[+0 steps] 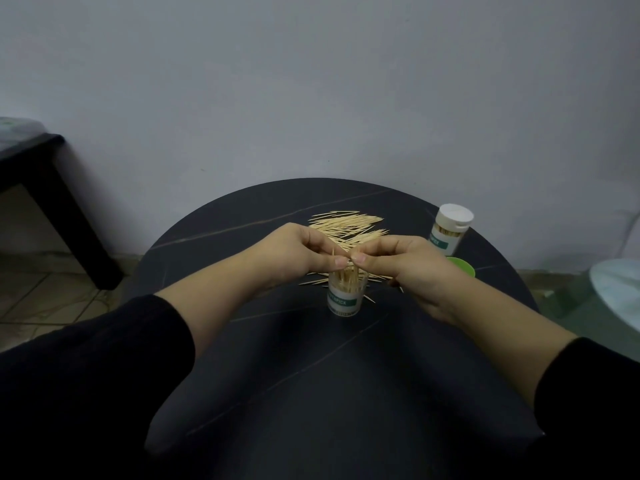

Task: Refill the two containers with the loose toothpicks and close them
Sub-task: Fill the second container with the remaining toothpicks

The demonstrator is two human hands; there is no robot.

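An open clear toothpick container point(344, 299) with a green label stands upright at the middle of the round black table point(242, 358), partly filled with toothpicks. Directly above its mouth, my left hand point(294, 252) and my right hand point(398, 261) meet, thumbs and fingertips pinched on a small bunch of toothpicks that points down into it. Loose toothpicks point(346, 223) lie in a pile behind my hands, and a few lie around the container's base. A second container point(448, 230), closed with a white cap, stands at the right. A green lid point(462, 266) lies in front of it, partly hidden by my right hand.
A grey wall rises just behind the table. A dark low table point(45, 188) stands at the left over a tiled floor. A glass surface with a white object point(616, 292) is at the right edge.
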